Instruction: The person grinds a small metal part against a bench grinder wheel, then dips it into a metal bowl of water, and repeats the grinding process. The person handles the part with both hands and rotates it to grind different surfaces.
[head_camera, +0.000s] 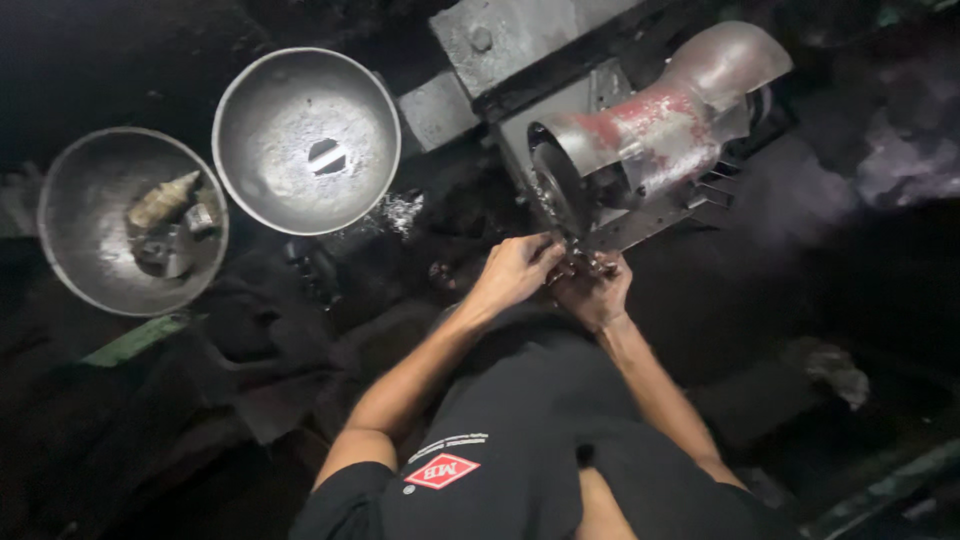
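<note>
**Hands at the grinding wheel**

Left hand and right hand meet just below the grinding wheel, fingers curled tight on a small metal piece. Two metal bowls left of wheel.

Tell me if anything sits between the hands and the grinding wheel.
Nothing visible does. The left hand and right hand are together right at the lower edge of the grinding wheel, pinching a small metal piece against it. The piece itself is too small to make out.
</note>
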